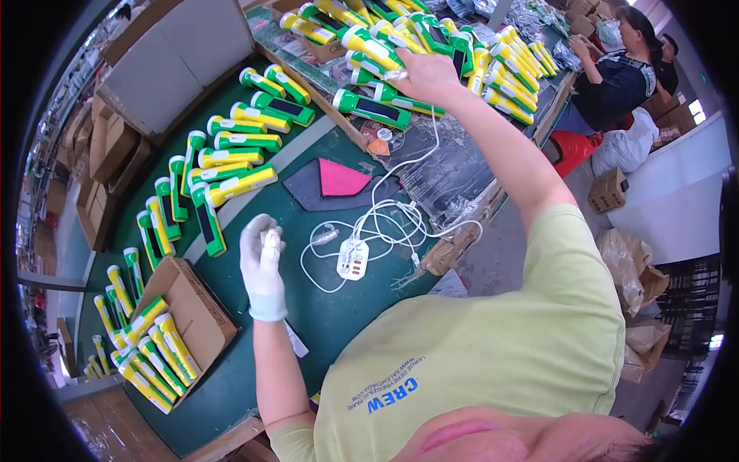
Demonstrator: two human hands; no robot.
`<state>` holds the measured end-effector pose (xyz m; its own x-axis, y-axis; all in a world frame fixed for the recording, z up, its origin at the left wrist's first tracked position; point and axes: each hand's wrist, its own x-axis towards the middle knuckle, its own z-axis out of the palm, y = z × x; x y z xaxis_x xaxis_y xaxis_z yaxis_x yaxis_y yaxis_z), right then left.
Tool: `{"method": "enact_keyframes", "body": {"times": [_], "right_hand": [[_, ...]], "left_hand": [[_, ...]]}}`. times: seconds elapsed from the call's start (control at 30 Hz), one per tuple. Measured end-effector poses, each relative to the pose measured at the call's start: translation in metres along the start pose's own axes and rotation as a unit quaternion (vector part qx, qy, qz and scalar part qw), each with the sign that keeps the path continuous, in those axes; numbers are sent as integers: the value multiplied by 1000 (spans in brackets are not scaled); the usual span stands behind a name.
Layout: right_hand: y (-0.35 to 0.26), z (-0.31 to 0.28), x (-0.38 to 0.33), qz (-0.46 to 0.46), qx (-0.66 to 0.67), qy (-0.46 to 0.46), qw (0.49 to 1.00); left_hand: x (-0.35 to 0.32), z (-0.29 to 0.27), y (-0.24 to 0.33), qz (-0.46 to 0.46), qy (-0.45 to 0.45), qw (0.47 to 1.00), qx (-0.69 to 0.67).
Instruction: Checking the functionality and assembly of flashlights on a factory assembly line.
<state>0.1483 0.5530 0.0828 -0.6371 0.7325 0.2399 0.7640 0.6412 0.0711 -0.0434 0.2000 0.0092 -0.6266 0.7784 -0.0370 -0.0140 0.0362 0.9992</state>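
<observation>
My right hand (429, 77) reaches bare over the heap of green and yellow flashlights (371, 48) at the far side. Its fingers are closed round the end of a white cable (436, 142), with a whitish bit at the fingertips; the grip is partly hidden. That cable runs down to a white multi-port USB charger (352, 259) lying among tangled leads on the green tabletop (339, 308). Over the table's left part, my left hand (262, 262) wears a white glove. Its fingers are curled together, and anything inside them is too unclear to name.
Rows of flashlights (231, 156) curve along the left side. A cardboard box (202, 308) with several flashlights stands at lower left. Beyond the cables lies a black and pink pad (342, 179). Two other people are at far right, one (623, 77) at the bench.
</observation>
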Motion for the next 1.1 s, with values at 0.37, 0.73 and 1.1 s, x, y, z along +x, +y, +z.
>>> {"method": "enact_keyframes", "body": {"times": [0.37,0.73,1.1], "right_hand": [[-1,66,-42,-14,92,77,993],[-63,31,-112,-85,393,79,912],[-158,10,-117,-79,727,-298,613]], "left_hand": [[97,-132,-69,-39,156,804,572],[-9,-51,9,-36,-7,999,38],[-43,-49,59,244,-65,816,520]]}}
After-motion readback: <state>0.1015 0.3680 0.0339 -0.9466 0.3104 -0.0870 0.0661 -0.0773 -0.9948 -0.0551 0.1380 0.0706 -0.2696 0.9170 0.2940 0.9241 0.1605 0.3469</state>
